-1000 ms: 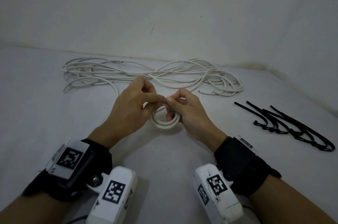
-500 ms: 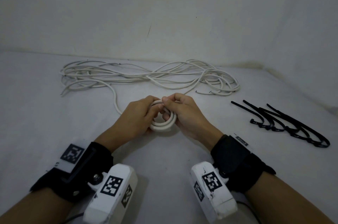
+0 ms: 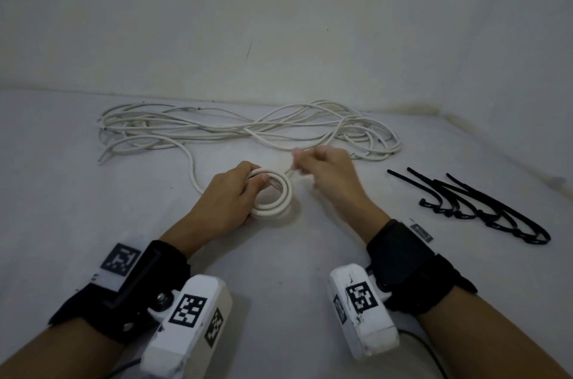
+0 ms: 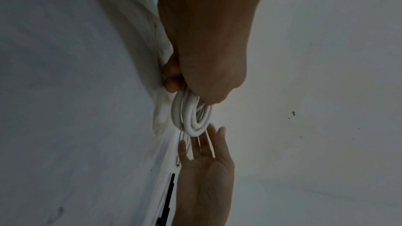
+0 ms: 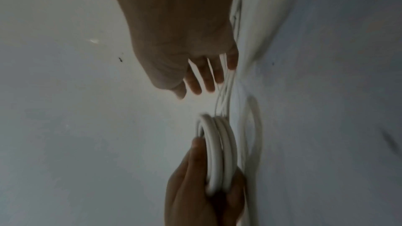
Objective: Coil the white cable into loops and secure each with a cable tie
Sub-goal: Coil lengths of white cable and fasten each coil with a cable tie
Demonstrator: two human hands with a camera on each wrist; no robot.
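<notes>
A plain white counter (image 3: pixel 77 192) runs back to a pale wall. The left hand (image 3: pixel 228 205) has its fingers (image 4: pixel 172 75) clenched round the near-left side of a small coil of thick white plastic cable (image 3: pixel 274 194), holding its few stacked turns on the counter. Beyond those fingers the rest of the cable lies as a loose white tangle (image 3: pixel 248 127). The right hand (image 3: pixel 328 174), just right of the coil, is blurred; its fingers (image 5: pixel 204 78) look released and spread, with thin strands running past them, and whether any is pinched I cannot tell. Well right of it lie black plastic cable ties (image 3: pixel 483 208). The coiling step looks under way, no tie fitted; next the right hand must feed slack round for another turn, or reach right for a tie
</notes>
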